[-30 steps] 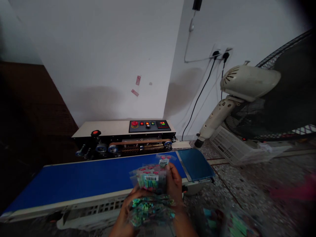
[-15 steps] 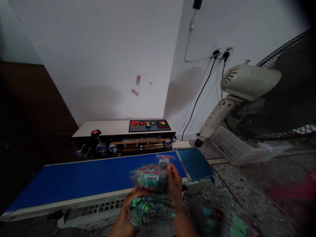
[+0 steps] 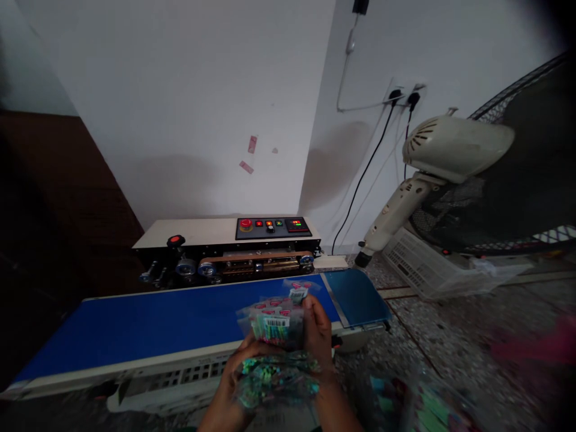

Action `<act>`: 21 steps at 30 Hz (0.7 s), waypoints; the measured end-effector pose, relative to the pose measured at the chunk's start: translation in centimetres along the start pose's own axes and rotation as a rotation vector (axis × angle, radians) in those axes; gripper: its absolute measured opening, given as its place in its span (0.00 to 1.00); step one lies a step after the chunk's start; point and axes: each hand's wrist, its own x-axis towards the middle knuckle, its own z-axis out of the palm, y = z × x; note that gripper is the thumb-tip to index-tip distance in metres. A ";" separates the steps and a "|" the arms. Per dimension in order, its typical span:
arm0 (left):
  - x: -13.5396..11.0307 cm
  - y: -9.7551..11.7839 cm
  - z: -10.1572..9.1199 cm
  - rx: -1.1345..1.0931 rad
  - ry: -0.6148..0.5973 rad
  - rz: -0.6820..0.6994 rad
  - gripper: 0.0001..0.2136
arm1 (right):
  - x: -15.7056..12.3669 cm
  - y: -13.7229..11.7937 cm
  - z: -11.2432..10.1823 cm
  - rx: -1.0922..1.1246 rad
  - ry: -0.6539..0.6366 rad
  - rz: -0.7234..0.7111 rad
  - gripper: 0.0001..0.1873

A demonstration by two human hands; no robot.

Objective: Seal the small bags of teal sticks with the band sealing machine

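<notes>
My left hand (image 3: 240,366) is wrapped round a stack of clear plastic packets (image 3: 272,330), with small green and pink pieces inside and white barcode labels on them. My right hand (image 3: 318,327) pinches a single packet (image 3: 297,293) at the stack's upper right, its barcode label facing up. The lower packets of the stack show turquoise contents between my wrists. Both hands are in front of the blue conveyor belt (image 3: 171,321) of a band sealing machine (image 3: 193,234), whose red button and lit display show on top.
A grey fan (image 3: 456,147) stands at the right, with a white plastic crate (image 3: 423,264) behind its neck. More filled plastic bags (image 3: 432,408) lie on the floor at lower right. A brown cardboard box (image 3: 67,198) is at the left. Black plugs (image 3: 395,96) sit in the wall sockets.
</notes>
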 end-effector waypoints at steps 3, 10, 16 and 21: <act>-0.1 0.1 0.0 0.033 -0.036 0.027 0.09 | 0.0 0.0 0.1 0.018 0.009 0.006 0.19; -0.3 -0.3 -0.2 0.103 -0.051 0.063 0.09 | -0.2 -0.1 -0.4 -0.029 -0.058 0.033 0.18; 0.0 -0.3 -0.4 0.102 -0.042 0.100 0.09 | 0.3 0.2 -1.1 -0.049 -0.116 -0.059 0.17; -0.3 0.0 -0.2 0.110 0.055 -0.135 0.16 | -0.1 -0.9 -0.8 -0.147 -0.126 -0.103 0.17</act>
